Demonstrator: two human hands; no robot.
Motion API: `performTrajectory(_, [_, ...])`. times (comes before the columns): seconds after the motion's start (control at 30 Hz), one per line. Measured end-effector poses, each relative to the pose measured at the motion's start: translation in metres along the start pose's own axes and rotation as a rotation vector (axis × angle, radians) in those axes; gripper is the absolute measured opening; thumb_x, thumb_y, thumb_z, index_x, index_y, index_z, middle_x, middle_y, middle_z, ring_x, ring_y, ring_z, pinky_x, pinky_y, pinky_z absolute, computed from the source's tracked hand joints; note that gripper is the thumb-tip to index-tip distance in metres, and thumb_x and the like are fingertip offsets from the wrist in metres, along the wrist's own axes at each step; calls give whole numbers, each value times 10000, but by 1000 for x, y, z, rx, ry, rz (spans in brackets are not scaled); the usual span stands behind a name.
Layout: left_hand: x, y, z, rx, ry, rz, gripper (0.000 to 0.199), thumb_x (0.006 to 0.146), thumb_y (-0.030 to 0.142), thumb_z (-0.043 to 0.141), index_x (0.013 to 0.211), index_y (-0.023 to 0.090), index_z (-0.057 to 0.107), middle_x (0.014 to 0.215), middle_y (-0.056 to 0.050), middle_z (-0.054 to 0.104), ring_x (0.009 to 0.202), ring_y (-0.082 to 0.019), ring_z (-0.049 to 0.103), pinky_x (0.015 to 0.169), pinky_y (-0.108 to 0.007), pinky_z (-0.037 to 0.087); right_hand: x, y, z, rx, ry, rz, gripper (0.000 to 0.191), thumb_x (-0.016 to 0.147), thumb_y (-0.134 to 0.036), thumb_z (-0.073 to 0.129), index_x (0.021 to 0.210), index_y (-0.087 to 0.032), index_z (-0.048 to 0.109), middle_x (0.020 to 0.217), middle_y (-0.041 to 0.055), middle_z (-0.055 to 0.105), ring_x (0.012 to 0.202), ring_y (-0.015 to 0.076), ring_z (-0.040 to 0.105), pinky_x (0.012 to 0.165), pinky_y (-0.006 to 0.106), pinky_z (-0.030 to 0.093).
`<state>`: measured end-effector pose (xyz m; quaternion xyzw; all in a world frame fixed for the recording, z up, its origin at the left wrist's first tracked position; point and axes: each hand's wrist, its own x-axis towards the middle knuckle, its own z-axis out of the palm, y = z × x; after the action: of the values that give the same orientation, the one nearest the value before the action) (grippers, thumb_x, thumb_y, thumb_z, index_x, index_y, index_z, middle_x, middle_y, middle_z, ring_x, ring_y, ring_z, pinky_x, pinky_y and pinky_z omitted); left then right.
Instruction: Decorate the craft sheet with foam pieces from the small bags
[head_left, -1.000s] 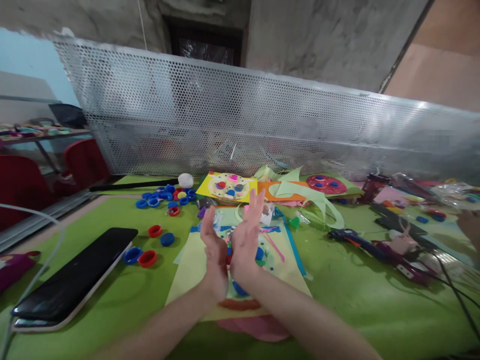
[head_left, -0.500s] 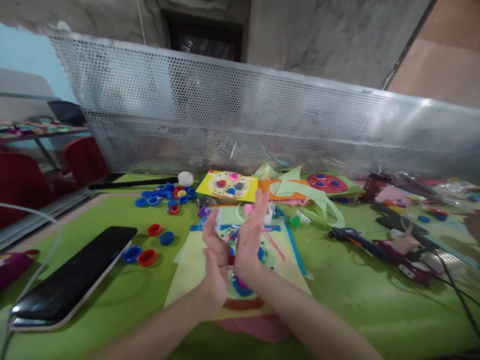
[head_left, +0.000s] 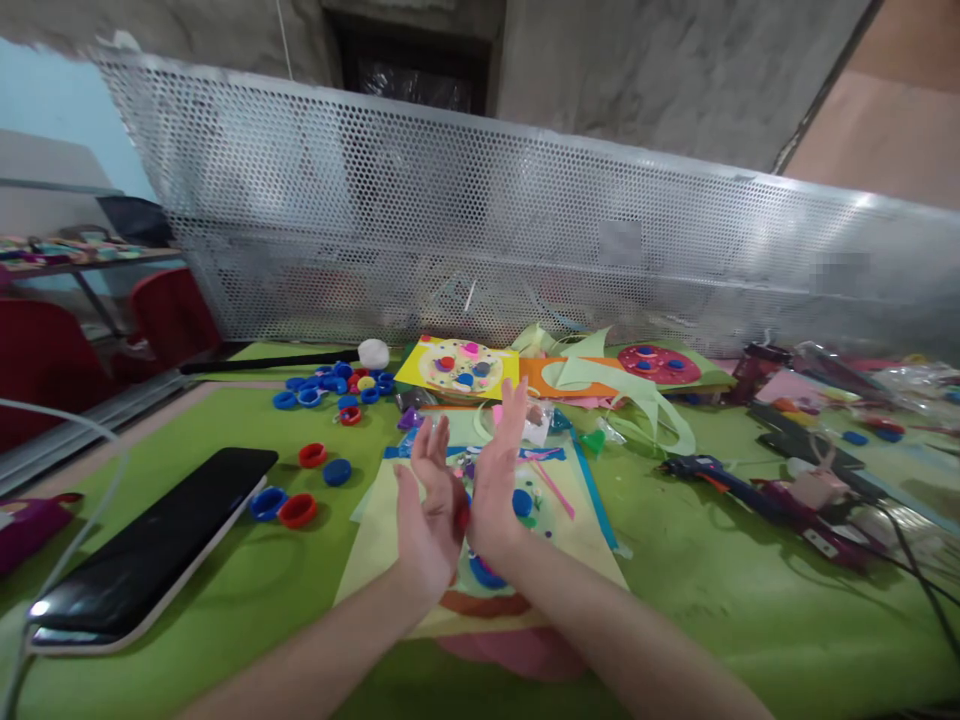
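My left hand (head_left: pixel 429 515) and my right hand (head_left: pixel 499 490) are raised upright, palms facing each other, over the craft sheet. Fingers of both hands are stretched out. Between the two palms sits something small and red (head_left: pixel 462 516), partly hidden by the hands. Below them lies a pale yellow sheet (head_left: pixel 375 570) carrying a round decorated piece with blue caps (head_left: pixel 523 502), small beads and a brown lower rim (head_left: pixel 484 603). A pink strip (head_left: pixel 553 488) lies on its upper right.
At left are a black phone (head_left: pixel 157 540), red and blue caps (head_left: pixel 298 510) and a cap pile (head_left: pixel 330 383). Glue gun (head_left: pixel 799 520) and cables lie right. Behind are a yellow card (head_left: pixel 420 375), paper scraps (head_left: pixel 660 405) and a perforated metal panel (head_left: pixel 450 220).
My left hand's fingers have shifted and spread, with its thumb now apart at the left. My right hand stays nearly in place. The view has shifted slightly.
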<state>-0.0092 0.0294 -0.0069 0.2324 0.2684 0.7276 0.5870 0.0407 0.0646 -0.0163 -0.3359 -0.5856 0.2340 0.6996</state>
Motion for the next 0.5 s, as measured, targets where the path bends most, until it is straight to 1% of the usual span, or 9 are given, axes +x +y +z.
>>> performTrajectory(0.07, [5,4,2,-39,58,-99,480,861,609,321,1174,293,502,1355,-7,438,1328,-177,253,1062,-332,291,-4,1,1,-17,-54,-7,692,862,-642,55,1437,-257,37,1511,47,112,1393,201,37,1114,473,78])
performTrajectory(0.13, [7,6,4,-42,79,-133,425,896,551,281,1143,301,521,1348,10,446,1319,-163,272,1047,-318,316,-6,-1,2,-38,-71,-18,718,846,-663,32,1438,-258,23,1508,49,124,1391,204,64,1112,465,102])
performTrajectory(0.27, [1,3,4,-62,60,-120,319,872,507,404,1053,307,575,1340,43,459,1312,-156,285,1037,-290,331,-5,-13,0,-23,-64,25,713,852,-641,-9,1439,-237,10,1506,58,123,1388,195,70,1109,441,149])
performTrajectory(0.33, [-2,0,3,-76,40,-103,299,861,485,443,1040,295,588,1339,37,463,1303,-159,305,1043,-279,322,-4,-18,-3,7,-111,42,726,847,-653,5,1439,-235,26,1497,68,153,1382,204,97,1109,444,148])
performTrajectory(0.43, [-5,-5,1,-88,47,-83,269,889,418,414,1013,271,602,1323,26,482,1298,-150,314,1056,-261,295,-5,-20,-4,29,-163,23,732,837,-673,30,1437,-253,34,1484,68,183,1369,221,144,1103,460,163])
performTrajectory(0.5, [-4,-8,1,-95,73,-75,277,913,374,366,967,256,611,1309,24,493,1305,-132,296,1064,-240,271,-6,-16,-3,35,-163,3,750,827,-690,48,1436,-252,44,1476,72,196,1364,234,156,1095,470,179])
